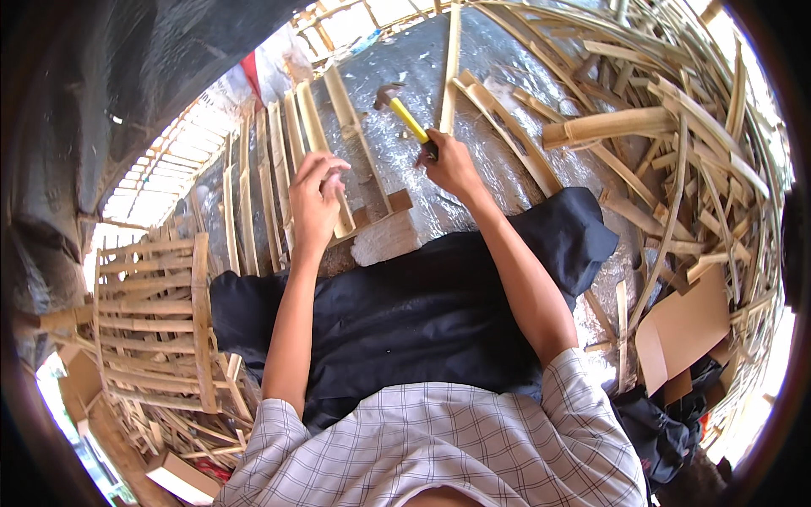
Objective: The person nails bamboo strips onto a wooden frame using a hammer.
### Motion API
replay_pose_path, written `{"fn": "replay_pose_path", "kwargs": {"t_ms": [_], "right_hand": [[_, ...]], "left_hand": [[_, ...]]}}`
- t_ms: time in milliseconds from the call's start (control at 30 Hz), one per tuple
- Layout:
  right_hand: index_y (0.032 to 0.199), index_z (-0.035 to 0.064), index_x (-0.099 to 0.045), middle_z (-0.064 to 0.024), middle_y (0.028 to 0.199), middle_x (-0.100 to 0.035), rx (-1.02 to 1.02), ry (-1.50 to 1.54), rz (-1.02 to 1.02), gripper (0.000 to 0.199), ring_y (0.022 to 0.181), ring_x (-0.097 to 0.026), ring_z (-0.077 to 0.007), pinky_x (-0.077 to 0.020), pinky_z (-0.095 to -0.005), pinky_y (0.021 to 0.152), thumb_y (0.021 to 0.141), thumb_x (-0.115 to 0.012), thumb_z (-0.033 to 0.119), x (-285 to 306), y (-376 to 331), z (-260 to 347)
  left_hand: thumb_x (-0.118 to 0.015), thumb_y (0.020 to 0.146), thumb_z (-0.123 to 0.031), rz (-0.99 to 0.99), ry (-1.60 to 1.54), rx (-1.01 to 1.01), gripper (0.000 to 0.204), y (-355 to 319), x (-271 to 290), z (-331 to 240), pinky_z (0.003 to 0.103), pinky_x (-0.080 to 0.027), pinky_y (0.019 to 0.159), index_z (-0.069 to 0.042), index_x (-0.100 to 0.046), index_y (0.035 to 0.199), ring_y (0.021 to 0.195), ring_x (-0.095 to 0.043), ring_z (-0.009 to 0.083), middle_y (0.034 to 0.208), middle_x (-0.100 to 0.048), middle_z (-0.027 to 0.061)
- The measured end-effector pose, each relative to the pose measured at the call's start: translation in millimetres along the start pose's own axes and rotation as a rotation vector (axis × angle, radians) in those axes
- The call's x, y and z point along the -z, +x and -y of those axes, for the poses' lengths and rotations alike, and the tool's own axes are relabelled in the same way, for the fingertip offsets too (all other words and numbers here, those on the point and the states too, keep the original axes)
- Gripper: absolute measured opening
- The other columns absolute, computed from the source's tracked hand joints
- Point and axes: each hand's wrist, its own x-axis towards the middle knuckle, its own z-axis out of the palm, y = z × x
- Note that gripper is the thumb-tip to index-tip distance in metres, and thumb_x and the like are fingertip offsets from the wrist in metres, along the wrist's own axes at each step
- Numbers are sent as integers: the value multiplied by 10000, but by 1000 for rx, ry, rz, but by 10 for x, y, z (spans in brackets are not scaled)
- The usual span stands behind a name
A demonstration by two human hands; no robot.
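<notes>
My right hand [454,165] is closed round the dark grip of a claw hammer [409,120] with a yellow shaft. The hammer's head points up and to the left, above a grey plastic sheet. To the left, my left hand [316,190] is raised over a row of split bamboo strips [311,122], its fingers curled in toward the thumb. Whatever those fingers may pinch is too small to make out. Between my hands and my lap lies a pale wooden block [384,239], with a bamboo strip [355,110] running away from near it.
Black cloth [422,313] covers my legs. At the left stands a slatted bamboo frame [152,321]. A large heap of bamboo offcuts [676,169] fills the right side, with a cardboard piece [684,329] below it. Dark sheeting [152,76] hangs at the upper left.
</notes>
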Motion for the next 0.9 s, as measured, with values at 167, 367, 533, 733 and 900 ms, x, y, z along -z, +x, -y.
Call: {"fn": "replay_pose_path", "kwargs": {"t_ms": [167, 367, 533, 733, 900], "right_hand": [[968, -30, -608, -224, 830, -681, -122, 65, -10, 195, 777, -701, -377, -515, -442, 725, 810, -705, 28, 261, 34, 337], [1050, 3, -642, -178, 937, -753, 33, 142, -332, 212, 874, -733, -364, -539, -441, 762, 844, -641, -47, 670, 193, 182], [1000, -33, -632, -210, 868, -708, 40, 125, -488, 187, 829, -737, -296, -527, -368, 748, 819, -672, -17, 1283, 257, -86], [934, -12, -649, -149, 834, -742, -79, 106, -589, 103, 778, -732, -260, -533, -348, 741, 838, -680, 9, 1567, 240, -139], [904, -8, -643, -122, 838, -761, -79, 197, -656, 70, 809, -743, -247, -540, -339, 765, 835, -648, -3, 1669, 250, -280]], "left_hand": [[-608, 853, 186, 281, -122, 372, 280, 384, -249, -119, 298, -614, 716, -17, -712, 1014, 956, -693, 164, 1129, -664, 92], [-668, 898, 60, 281, 46, -197, 200, 783, -1081, -221, 342, -581, 785, -30, -720, 1069, 914, -733, 205, 961, -752, 101], [-693, 889, -13, 534, 91, -263, 155, 1132, -1943, -280, 408, -562, 823, -7, -729, 1039, 925, -732, 302, 1014, -744, 168], [-642, 869, -25, 462, 189, -523, 103, 1446, -2762, -37, 456, -531, 848, -2, -737, 901, 951, -663, 390, 949, -687, 184], [-531, 866, 64, 588, 326, -566, 146, 1490, -2883, 26, 475, -521, 836, -27, -635, 912, 1009, -637, 379, 982, -658, 142]]}}
